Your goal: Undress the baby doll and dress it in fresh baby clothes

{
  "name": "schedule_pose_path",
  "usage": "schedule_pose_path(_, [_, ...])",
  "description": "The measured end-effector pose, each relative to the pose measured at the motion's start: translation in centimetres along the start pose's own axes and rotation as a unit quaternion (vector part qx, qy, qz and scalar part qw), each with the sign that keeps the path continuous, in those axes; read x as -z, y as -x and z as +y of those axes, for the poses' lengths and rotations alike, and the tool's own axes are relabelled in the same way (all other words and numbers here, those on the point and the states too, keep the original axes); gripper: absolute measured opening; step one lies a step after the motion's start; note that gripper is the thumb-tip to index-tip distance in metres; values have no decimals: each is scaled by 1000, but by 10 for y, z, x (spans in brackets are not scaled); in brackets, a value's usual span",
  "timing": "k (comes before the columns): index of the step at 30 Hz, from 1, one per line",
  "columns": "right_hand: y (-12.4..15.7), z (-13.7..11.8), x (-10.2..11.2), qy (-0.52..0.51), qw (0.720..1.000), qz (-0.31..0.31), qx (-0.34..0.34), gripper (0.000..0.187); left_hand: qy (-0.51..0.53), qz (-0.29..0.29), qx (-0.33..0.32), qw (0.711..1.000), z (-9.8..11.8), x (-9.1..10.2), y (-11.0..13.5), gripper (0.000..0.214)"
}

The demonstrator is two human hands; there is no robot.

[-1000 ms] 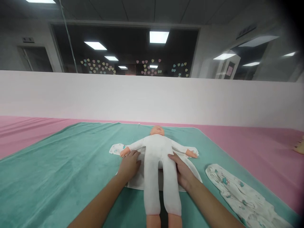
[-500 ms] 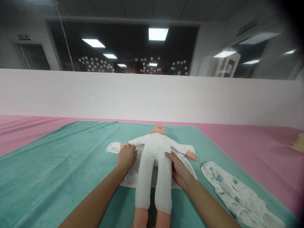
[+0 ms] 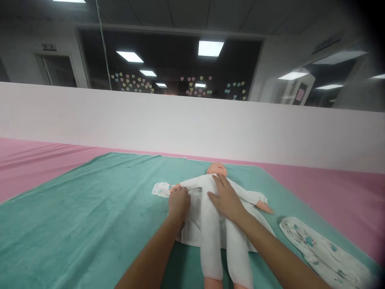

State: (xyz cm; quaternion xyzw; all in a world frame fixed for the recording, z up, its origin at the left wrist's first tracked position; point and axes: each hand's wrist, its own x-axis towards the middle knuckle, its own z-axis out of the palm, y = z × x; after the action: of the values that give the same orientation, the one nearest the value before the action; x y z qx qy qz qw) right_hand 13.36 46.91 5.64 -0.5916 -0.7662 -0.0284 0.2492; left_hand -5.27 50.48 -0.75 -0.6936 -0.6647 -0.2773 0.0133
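Note:
A baby doll (image 3: 209,224) with a white cloth body lies on its back, head away from me. Under it spreads a garment, white side up (image 3: 192,233), with a small print showing at its sleeve ends. One printed cuff (image 3: 261,196) is around the doll's wrist on the right. The other sleeve end (image 3: 161,189) lies flat beyond the doll's hand (image 3: 174,188) on the left. My left hand (image 3: 179,204) is closed at that doll's hand, its fingertips partly hidden. My right hand (image 3: 227,198) rests on the doll's torso with its fingers stretched out.
A folded white printed garment (image 3: 325,249) lies at the right. Everything rests on a teal blanket (image 3: 90,208) over a pink surface (image 3: 339,200). A low white wall (image 3: 150,120) stands behind, with a dark window (image 3: 168,52) above it.
My right hand has moved from beside the doll's hip up onto its torso. My left hand remains by the doll's hand. The camera view has turned left and tilted slightly.

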Motion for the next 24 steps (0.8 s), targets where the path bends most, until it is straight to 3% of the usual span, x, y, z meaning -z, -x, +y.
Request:
schedule_pose_path(5, [-71,-26,-19,109,969,-182,127,59,36,-2,23,999,-3,-4,-3,15])
schedule_pose_path(9, [-94,-42,-32,154,943,-246,160,43,92,2,70,993,-5,-6,-4,13])
schedule_pose_path(14, [-100,-51,-35,214,941,-218,143,29,174,11,136,975,-12,-1,-5,12])
schedule_pose_path(19, [-93,-42,-16,224,943,-194,149,28,253,33,202,945,-19,3,-8,6])
schedule_pose_path(24, [-81,-36,2,216,944,-193,155,28,317,50,230,919,-20,5,-9,14])
